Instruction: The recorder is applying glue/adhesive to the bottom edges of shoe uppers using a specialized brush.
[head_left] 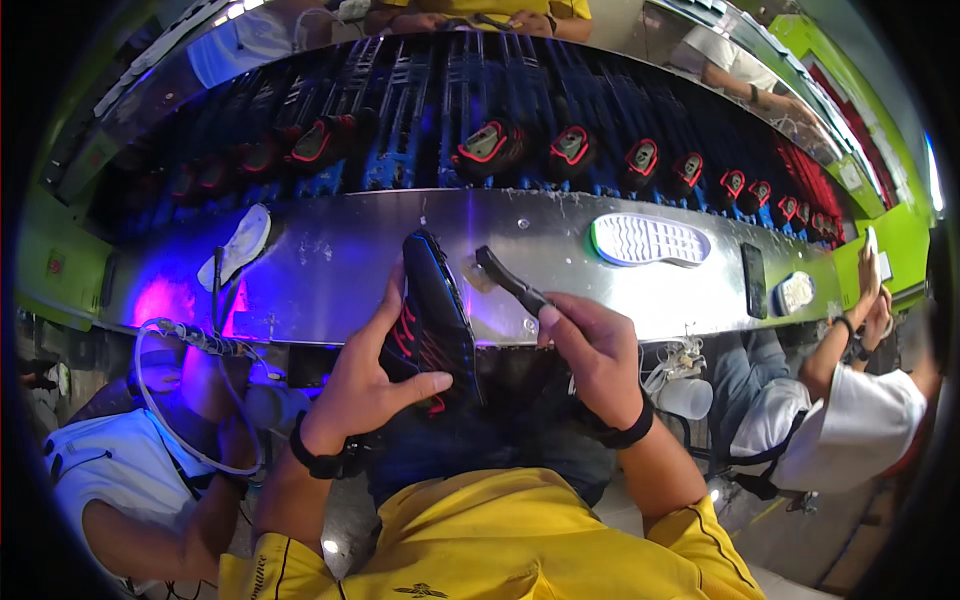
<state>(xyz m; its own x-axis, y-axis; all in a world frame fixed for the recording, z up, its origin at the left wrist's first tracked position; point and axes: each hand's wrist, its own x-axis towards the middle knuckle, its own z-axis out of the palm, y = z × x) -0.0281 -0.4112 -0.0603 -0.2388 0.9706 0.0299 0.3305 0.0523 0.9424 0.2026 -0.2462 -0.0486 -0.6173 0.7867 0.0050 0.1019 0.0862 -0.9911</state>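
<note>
My left hand [365,385] is closed round a black shoe upper [432,305] with red laces. The upper is tilted up on edge, its dark underside turned toward the right. In my right hand [598,350] is the black handle of a brush [515,280]. Its pale bristle head is beside the upper, with a small gap between them, over the near part of the metal bench [350,260]. A white shoe sole [652,240] lies on the bench to the right of the brush.
Another white sole [243,245] lies on the bench at left, and a smaller-looking one [795,293] at right, near a black phone [754,280]. Behind runs a roller conveyor [400,120] carrying several red-trimmed dark shoes [570,148]. People sit at both sides; others are across the line.
</note>
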